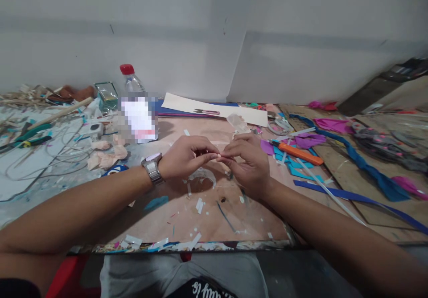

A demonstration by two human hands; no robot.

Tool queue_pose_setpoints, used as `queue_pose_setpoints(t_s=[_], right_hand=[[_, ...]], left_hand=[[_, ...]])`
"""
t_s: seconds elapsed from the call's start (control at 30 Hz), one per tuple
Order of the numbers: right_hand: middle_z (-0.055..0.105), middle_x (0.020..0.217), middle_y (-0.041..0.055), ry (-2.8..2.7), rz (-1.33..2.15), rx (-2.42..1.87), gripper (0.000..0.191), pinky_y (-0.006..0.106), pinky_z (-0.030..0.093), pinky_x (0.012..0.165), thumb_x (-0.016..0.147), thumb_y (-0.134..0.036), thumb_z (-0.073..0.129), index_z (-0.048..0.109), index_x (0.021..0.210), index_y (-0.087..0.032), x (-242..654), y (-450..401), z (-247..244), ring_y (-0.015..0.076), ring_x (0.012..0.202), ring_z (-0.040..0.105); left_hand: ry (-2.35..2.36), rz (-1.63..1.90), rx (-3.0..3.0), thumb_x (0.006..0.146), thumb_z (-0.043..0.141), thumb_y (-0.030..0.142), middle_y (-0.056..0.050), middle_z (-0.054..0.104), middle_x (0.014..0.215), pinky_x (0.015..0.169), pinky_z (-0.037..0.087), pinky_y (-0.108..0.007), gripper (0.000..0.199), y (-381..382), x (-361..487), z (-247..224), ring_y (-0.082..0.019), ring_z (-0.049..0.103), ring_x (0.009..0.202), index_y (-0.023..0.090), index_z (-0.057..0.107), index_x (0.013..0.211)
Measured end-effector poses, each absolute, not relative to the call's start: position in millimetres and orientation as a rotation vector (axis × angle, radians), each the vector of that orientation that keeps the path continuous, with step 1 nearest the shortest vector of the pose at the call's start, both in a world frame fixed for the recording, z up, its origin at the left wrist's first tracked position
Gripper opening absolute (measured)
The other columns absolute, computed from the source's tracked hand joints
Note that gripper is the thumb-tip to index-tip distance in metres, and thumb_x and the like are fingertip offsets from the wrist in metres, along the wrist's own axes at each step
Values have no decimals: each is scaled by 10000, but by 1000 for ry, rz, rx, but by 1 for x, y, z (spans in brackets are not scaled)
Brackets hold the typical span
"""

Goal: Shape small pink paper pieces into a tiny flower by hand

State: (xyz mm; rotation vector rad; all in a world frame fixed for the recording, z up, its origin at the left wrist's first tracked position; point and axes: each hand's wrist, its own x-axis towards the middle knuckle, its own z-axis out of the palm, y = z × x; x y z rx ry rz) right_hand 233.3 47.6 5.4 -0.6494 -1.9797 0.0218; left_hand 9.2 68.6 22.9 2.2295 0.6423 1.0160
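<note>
My left hand (183,156), with a metal watch (154,169) on its wrist, is closed in a pinch above the middle of the table. My right hand (250,164) meets it fingertip to fingertip, also pinching. Between the fingertips shows a tiny pale piece (219,156), too small to name and mostly hidden. Below the hands, a curled clear strip (203,177) lies on the wooden tabletop (207,220) among paper scraps. Just right of my right hand is an orange utility knife (301,153), resting on blue and purple scraps.
A red-capped bottle (132,77) stands at the back left, behind a blurred phone-like screen (138,120). Small snips (207,112) lie on a cream strip (180,104). Green-handled pliers (28,135) are far left. Blue ribbon (361,155) crosses a board at right.
</note>
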Motion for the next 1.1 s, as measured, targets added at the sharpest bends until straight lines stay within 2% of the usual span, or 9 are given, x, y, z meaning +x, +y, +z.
queue_pose_setpoints(t_s=[0.2, 0.4, 0.7, 0.87, 1.1], right_hand=[[734, 772, -16, -1977, 31, -681, 155, 439, 471, 869, 907, -314, 811, 670, 867, -262, 235, 48, 3, 199, 776, 651], [734, 769, 0, -1995, -24, -778, 197, 439, 414, 887, 900, -399, 810, 679, 865, -256, 233, 44, 4, 244, 909, 621], [730, 764, -7, -2016, -33, -806, 221, 449, 361, 909, 952, -416, 754, 667, 841, -246, 231, 43, 6, 228, 887, 624], [733, 791, -2, -2032, -21, -808, 250, 435, 366, 897, 912, -467, 787, 683, 864, -244, 232, 43, 6, 229, 882, 640], [776, 875, -4, -2044, -20, -870, 175, 438, 362, 950, 909, -389, 807, 710, 965, -254, 233, 44, 5, 230, 913, 667]], left_hand=[[588, 954, 2196, 980, 681, 323, -64, 804, 880, 678, 509, -244, 209, 70, 8, 26, -135, 697, 754, 162, 815, 979], [613, 867, 2198, 975, 647, 310, -61, 777, 830, 675, 500, -243, 226, 70, 8, 26, -129, 670, 731, 141, 789, 922], [573, 807, 2076, 967, 661, 328, -61, 787, 853, 662, 512, -224, 221, 71, 8, 27, -121, 670, 728, 146, 785, 942], [569, 742, 2054, 979, 657, 332, -58, 778, 844, 679, 515, -220, 225, 74, 7, 27, -121, 681, 735, 144, 776, 951], [654, 777, 2058, 1015, 607, 340, -49, 758, 835, 669, 521, -214, 251, 77, 6, 23, -119, 691, 723, 147, 759, 963]])
